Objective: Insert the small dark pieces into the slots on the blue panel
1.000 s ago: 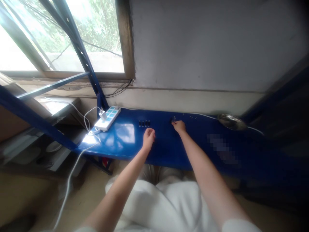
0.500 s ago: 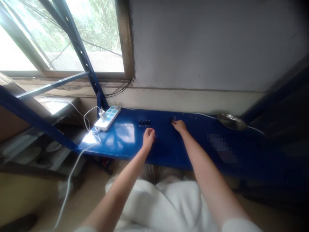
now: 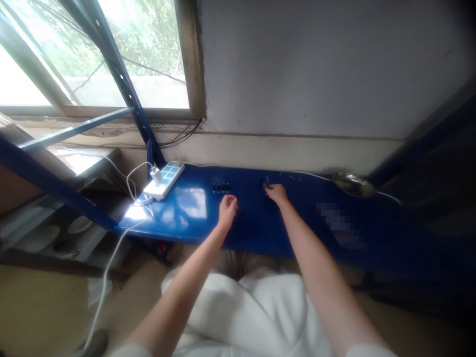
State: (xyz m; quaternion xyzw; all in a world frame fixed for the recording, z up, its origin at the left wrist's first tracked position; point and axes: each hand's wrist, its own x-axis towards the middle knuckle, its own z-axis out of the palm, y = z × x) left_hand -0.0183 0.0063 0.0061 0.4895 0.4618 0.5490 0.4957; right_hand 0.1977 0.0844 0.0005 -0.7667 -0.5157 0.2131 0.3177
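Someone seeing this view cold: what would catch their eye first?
Probably the bright window at upper left, then the white power strip, plug inserted, on the left end of the blue table. Nearer the middle, four small dark cylinders form a row just beyond the left hand, while the right hand is at a small item too blurred to name.

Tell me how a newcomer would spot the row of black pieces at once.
Start at the blue table and find the white power strip toward its left end. Between it and the right hand, just beyond the left hand, sits the row. Four small black pieces, evenly spaced side by side, set it apart from the tiny pale bits farther right.
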